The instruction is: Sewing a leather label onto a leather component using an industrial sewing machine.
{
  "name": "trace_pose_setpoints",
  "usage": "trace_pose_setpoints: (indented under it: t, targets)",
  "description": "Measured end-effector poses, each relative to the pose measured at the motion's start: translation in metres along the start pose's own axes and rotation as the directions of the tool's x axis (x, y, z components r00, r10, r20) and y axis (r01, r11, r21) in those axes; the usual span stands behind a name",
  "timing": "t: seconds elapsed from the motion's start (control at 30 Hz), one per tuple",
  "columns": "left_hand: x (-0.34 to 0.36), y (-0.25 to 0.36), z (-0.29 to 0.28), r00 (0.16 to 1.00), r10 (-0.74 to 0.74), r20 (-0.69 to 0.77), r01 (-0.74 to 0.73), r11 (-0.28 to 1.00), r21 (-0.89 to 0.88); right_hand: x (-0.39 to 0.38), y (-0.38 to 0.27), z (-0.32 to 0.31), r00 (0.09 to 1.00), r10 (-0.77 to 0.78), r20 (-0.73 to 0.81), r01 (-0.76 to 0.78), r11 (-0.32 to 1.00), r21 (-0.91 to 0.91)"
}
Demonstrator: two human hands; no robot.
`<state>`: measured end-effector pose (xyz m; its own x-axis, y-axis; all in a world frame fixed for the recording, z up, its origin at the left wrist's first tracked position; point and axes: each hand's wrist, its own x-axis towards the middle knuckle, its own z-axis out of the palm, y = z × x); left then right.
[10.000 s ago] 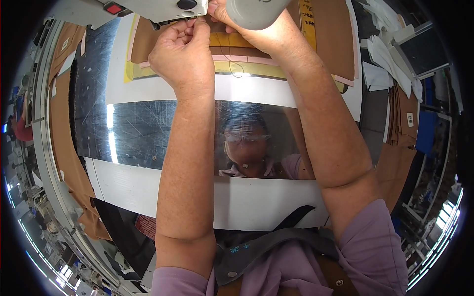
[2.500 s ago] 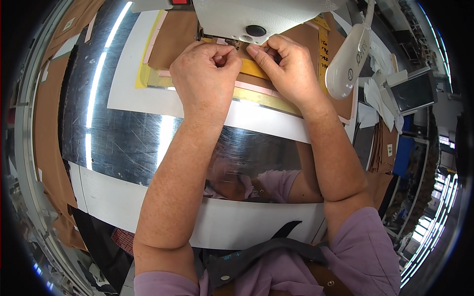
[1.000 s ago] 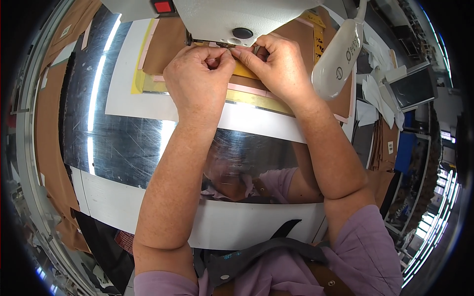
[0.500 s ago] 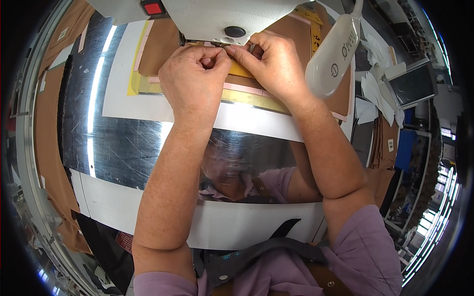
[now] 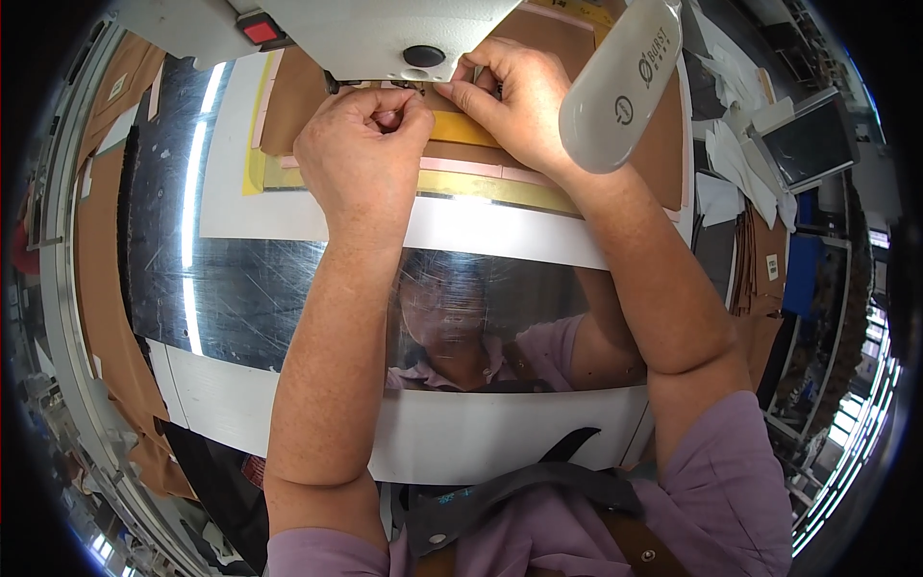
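Nearest you, the shiny table [image 5: 288, 298] fills the middle of the frame. Beyond it, your left hand [image 5: 361, 144] is curled shut, thumb and forefinger pressed together at the machine's foot. Your right hand [image 5: 514, 96], upper centre, presses its fingertips onto the yellow strip [image 5: 461, 128] lying on brown material [image 5: 288, 106]. Farthest, the white sewing machine head [image 5: 385, 34] overhangs both hands.

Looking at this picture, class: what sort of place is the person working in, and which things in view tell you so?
Most likely a sewing workshop or small factory. Both hands, left hand and right hand, work at the head of a white sewing machine over a brown panel with yellow tape; stacked brown sheets stand nearby.
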<state>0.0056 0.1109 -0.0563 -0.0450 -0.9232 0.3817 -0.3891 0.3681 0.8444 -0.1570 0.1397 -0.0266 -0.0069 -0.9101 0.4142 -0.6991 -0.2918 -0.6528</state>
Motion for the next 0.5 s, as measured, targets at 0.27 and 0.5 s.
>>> trace_pose_setpoints:
  t: [0.27, 0.5]
  targets:
    - [0.000, 0.005, -0.001, 0.999, 0.014, 0.030, -0.016, 0.998, 0.068, 0.008, 0.012, -0.004, 0.988, -0.076, 0.131, 0.089, 0.991, -0.100]
    - [0.000, 0.006, -0.002, 0.997, 0.077, 0.012, -0.077, 0.994, 0.074, 0.008, 0.018, 0.003, 0.992, -0.082, 0.101, 0.083, 0.996, -0.010]
